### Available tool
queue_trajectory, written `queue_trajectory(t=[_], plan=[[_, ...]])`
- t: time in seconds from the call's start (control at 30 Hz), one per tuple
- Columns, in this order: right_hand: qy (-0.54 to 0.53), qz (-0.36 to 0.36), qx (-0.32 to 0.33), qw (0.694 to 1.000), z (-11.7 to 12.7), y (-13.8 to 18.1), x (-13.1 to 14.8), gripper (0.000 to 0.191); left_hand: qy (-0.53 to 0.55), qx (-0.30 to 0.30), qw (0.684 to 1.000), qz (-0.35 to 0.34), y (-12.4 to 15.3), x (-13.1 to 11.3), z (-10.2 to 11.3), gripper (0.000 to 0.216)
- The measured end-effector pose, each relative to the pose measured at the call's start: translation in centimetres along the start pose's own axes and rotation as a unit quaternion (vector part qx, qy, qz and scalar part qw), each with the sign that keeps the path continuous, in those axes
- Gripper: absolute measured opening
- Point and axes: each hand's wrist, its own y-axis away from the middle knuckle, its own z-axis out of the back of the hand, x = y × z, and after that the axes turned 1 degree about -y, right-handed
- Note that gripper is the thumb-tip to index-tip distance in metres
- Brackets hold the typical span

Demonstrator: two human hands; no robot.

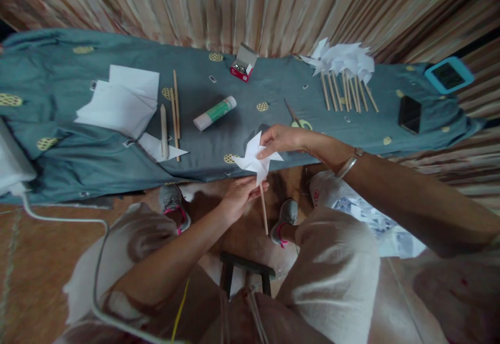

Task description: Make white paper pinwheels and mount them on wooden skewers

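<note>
A white paper pinwheel (255, 162) on a thin wooden stick (264, 211) is held over the front edge of the cloth-covered table. My right hand (279, 139) pinches the paper near its centre, thumb on the front. From below, my left hand (242, 194) reaches behind the pinwheel, its fingers around the top of the stick, partly hidden by a paper blade. The stick hangs down between my knees. On the table just beyond lie a glue stick (214, 113) with a green label and scissors (300, 123) with pale green handles.
Finished pinwheels (344, 60) lie in a row at the back right. White paper sheets (121, 101), wooden sticks (176, 109) and a thicker pointed rod (164, 133) are on the left. An open red box (242, 68) holds small metal pieces. A black phone (410, 114) and blue-framed device (449, 74) sit far right.
</note>
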Motion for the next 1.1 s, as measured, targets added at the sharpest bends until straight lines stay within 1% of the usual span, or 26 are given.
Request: queue_trajectory(t=[0.07,0.13,0.27,0.37,0.43,0.5,0.53,0.6,0.7,0.93,1.1], plan=[[-0.035,-0.008,0.018,0.999,0.3,0.5,0.0,0.025,-0.002,0.009,1.000,-0.008,0.1,-0.1,0.0,0.024],[-0.073,-0.013,0.006,0.997,0.6,1.4,0.1,0.028,-0.008,0.018,1.000,-0.016,0.1,-0.3,0.0,0.029],[-0.170,-0.003,-0.066,0.983,0.3,3.6,0.0,0.035,-0.016,0.036,0.999,-0.026,0.3,-0.9,-0.5,0.039],[-0.265,0.028,-0.130,0.955,-0.8,4.9,-0.7,0.041,-0.028,0.038,0.998,-0.031,0.6,-1.5,-1.0,0.041],[-0.322,0.034,-0.163,0.932,-1.7,5.3,-1.4,0.045,-0.039,0.036,0.998,-0.036,0.6,-1.8,-1.2,0.042],[-0.368,0.055,-0.198,0.907,-2.5,5.4,-2.0,0.045,-0.046,0.031,0.997,-0.045,0.6,-2.2,-1.3,0.043],[-0.379,0.065,-0.208,0.899,-2.8,5.5,-2.3,0.043,-0.047,0.026,0.997,-0.049,0.6,-2.4,-1.4,0.044],[-0.390,0.088,-0.233,0.886,-3.2,5.5,-2.6,0.041,-0.046,0.015,0.997,-0.058,0.5,-2.8,-1.4,0.044],[-0.382,0.107,-0.262,0.880,-3.1,5.4,-2.8,0.038,-0.044,0.005,0.997,-0.065,0.3,-3.5,-1.6,0.045],[-0.377,0.107,-0.275,0.878,-2.4,4.7,-2.5,0.037,-0.051,-0.001,0.995,-0.087,-0.5,-5.0,-2.1,0.044],[-0.365,0.105,-0.267,0.886,-2.1,4.5,-2.2,0.037,-0.060,-0.012,0.994,-0.092,-1.3,-5.4,-2.1,0.041]])
